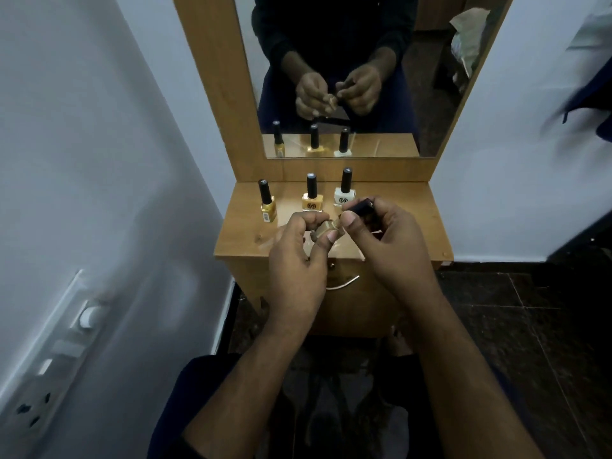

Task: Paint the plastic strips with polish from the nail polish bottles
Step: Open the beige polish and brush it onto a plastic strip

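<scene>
My left hand (299, 256) grips a small tan nail polish bottle (324, 229) above the front of the wooden dresser top (404, 226). My right hand (384, 240) pinches the bottle's black cap (361, 205) right beside the bottle's neck; any brush under it is hidden by my thumb. Three capped bottles stand in a row behind: a gold one (267, 207), an orange-yellow one (311, 197) and a white one (344, 191). A clear plastic strip (344, 248) lies on the dresser top under my hands, mostly covered.
A mirror (430, 94) in a wooden frame rises behind the bottles and reflects my hands. A white wall with a switch panel (63, 356) is on the left. Dark tiled floor (530, 326) lies to the right. A drawer handle (344, 282) shows below the dresser edge.
</scene>
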`<state>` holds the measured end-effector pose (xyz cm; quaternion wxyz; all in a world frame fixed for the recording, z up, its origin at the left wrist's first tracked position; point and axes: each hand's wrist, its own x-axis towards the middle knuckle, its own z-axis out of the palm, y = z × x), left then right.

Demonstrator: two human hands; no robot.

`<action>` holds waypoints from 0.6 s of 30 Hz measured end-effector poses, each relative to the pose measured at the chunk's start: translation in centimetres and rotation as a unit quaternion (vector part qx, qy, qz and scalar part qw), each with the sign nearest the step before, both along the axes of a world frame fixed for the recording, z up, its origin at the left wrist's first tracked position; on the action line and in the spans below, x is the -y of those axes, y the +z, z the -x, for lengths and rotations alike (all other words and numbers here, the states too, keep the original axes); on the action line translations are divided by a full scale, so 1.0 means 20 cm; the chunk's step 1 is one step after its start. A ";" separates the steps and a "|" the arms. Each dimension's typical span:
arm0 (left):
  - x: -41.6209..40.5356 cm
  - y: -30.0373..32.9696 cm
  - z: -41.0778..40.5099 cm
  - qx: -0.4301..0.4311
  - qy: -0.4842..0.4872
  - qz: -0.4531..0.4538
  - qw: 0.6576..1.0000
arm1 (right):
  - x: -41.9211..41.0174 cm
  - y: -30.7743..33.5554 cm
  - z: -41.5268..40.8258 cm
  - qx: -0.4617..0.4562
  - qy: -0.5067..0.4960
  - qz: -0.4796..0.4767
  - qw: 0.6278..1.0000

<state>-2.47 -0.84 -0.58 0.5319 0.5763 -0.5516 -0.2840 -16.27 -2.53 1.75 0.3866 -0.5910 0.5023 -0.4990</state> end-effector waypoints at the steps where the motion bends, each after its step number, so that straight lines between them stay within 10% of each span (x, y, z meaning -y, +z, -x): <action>1: 0.02 0.00 0.01 0.018 0.013 -0.005 1.000 | 0.02 -0.02 0.01 -0.001 -0.014 0.010 1.000; 18: 0.27 -0.12 0.18 0.171 0.022 0.050 0.984 | 0.27 -0.17 0.22 0.040 -0.106 0.020 0.993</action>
